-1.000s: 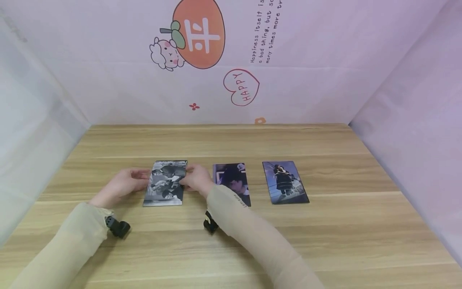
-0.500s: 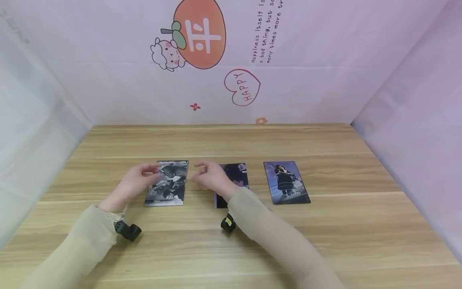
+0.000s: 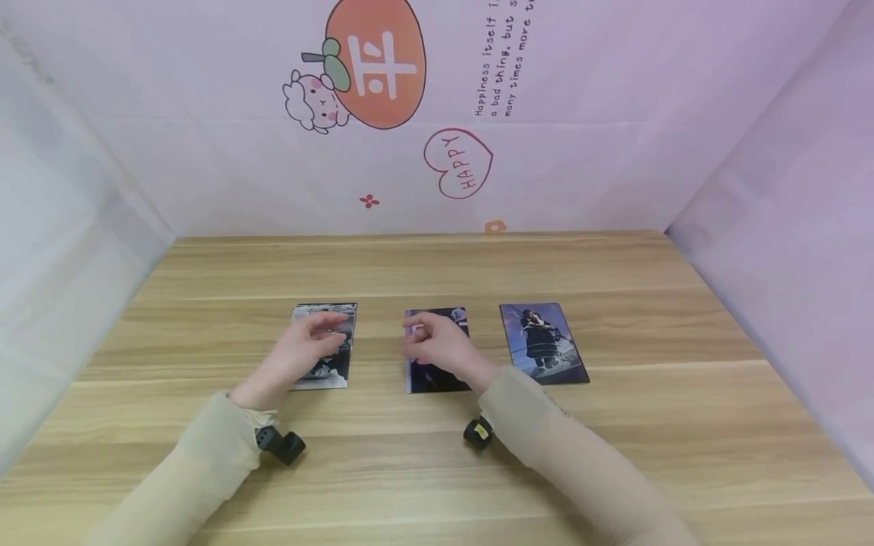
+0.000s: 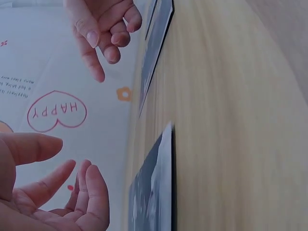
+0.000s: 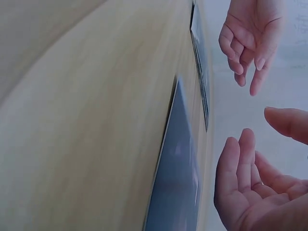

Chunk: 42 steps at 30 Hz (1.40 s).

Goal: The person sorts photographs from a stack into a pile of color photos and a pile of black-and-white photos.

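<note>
Now my left hand (image 3: 300, 355) hovers loosely open and empty over the black-and-white photo (image 3: 337, 369); my right hand (image 3: 444, 347), also empty, hangs above the dark photo (image 3: 437, 378).

Glossy photo cards (image 3: 542, 343) lie on a matt wood-grain table (image 3: 437, 265).

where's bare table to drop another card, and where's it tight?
Free: the wide strip of table between the card row and the back wall, the near edge in front of the sleeves, and right of the blue card. Tight: the gaps around the black-and-white card and dark middle card, under both hands.
</note>
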{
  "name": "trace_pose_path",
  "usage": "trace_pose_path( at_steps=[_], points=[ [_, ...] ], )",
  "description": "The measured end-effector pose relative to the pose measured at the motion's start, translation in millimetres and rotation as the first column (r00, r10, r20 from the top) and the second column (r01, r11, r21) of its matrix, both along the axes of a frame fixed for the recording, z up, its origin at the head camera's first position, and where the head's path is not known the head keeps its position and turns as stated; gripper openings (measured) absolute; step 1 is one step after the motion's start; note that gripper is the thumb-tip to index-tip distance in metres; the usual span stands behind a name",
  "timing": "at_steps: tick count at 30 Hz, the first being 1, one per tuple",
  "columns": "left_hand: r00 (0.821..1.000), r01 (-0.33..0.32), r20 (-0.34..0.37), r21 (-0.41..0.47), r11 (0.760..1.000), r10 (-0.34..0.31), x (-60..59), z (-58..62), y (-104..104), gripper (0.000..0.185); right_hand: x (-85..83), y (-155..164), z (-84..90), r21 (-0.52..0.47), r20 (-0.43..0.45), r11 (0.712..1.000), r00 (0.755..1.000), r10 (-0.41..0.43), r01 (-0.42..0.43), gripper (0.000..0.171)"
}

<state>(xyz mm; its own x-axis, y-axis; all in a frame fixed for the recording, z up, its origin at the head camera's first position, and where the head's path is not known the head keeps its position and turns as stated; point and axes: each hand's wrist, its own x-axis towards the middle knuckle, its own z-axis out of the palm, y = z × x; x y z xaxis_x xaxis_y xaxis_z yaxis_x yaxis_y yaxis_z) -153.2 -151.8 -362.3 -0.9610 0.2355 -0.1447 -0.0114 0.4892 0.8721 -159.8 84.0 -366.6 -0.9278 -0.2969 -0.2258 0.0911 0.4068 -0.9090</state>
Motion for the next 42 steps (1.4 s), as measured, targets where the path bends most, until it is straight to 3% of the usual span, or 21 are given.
trace_pose_path(
  at_steps=[11,21,27,34,42],
  points=[
    [0.999,0.037,-0.002,0.058,0.998,-0.037,-0.2,-4.7,39.9,0.043,-3.8,43.4,-0.1,0.1,0.058,0.995,0.998,0.024,-0.029,0.045],
    [0.997,0.074,0.026,0.151,0.986,-0.078,0.5,-11.4,66.3,0.045,-3.2,70.6,-4.4,0.111,0.067,0.993,0.997,0.03,-0.038,0.052],
    [0.994,0.094,0.035,0.154,0.984,-0.1,-1.9,-13.7,74.0,0.044,-4.7,82.7,-3.2,0.094,0.101,0.996,0.995,-0.007,-0.002,0.052],
    [0.995,0.071,0.066,0.123,0.99,-0.08,-3.9,-15.7,75.7,0.045,-4.5,95.0,-2.4,0.101,0.141,0.995,0.99,-0.021,0.007,0.051],
    [0.991,0.057,0.11,0.15,0.987,-0.074,-2.5,-16.6,80.6,0.048,-5.0,96.2,-5.4,0.059,0.163,0.998,0.986,-0.04,0.03,0.054]
  ],
)
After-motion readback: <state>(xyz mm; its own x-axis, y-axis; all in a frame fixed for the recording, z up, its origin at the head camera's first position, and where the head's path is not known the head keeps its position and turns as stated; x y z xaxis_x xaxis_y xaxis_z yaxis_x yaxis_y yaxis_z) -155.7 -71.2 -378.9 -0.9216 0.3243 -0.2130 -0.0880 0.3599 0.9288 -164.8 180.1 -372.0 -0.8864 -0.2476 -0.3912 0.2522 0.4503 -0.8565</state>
